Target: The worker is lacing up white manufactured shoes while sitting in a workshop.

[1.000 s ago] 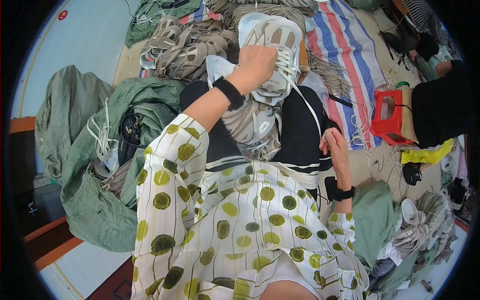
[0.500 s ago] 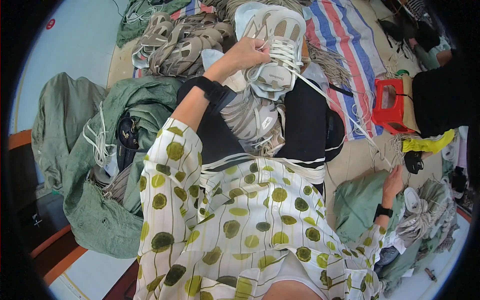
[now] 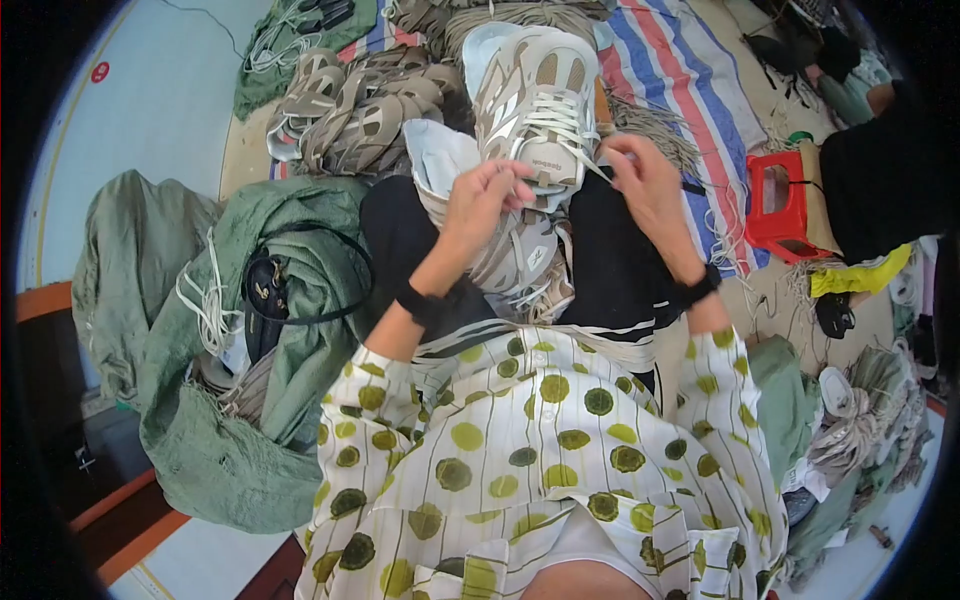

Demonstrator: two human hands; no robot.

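A beige and white shoe upper (image 3: 540, 80) lies between my knees, with a white shoelace (image 3: 556, 116) threaded in crossing rows over its tongue. To the lower left of the tongue is my left hand (image 3: 482, 207), thumb and fingers pinched together; what they hold, if anything, is too small to make out. On the right side of the upper, my right hand (image 3: 643, 178) has its fingers closed on the loose length of the shoelace, which runs from the upper to the fingertips. Below, more beige shoe uppers (image 3: 520, 255) rest between my black-trousered thighs.
Stacked shoe uppers (image 3: 365, 105) lie ahead to the left. Green sacks (image 3: 215, 465) stand at my left, one with white laces (image 3: 212, 310) over it. A red stool (image 3: 775, 215) and a striped sheet (image 3: 690, 90) are on the right. White laces (image 3: 480, 340) cross my lap.
My right hand has come back from far out on the right, where it drew the lace long, to beside the upper. My left hand has moved from the laces down toward the tongue's end.
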